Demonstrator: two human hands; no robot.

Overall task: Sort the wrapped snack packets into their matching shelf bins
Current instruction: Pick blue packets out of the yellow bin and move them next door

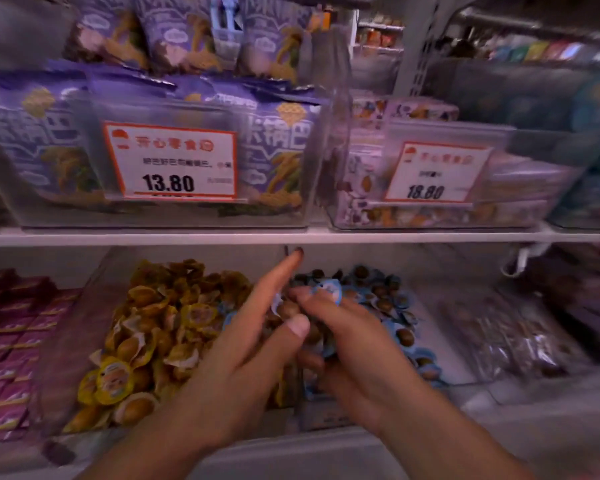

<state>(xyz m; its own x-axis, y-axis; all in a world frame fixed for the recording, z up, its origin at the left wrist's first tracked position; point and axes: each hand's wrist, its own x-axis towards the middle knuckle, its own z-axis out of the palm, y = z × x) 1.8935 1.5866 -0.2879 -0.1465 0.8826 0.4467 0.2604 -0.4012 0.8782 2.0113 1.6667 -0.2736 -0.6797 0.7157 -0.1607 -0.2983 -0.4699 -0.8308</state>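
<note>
Both hands meet mid-frame: right hand (347, 341) pinches a round blue-wrapped packet (330, 291), face toward camera, no long axis, left hand (243, 355) spread alongside.

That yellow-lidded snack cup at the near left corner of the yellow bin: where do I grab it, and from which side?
Pinch the yellow-lidded cup by the rim of its round foil lid, coming from above and the near side. It lies tilted on top of the heap in the yellow bin, lid facing up toward the camera, so the lid edge is exposed; neighbours crowd its far side. Both hands are busy over the blue cups.
</note>
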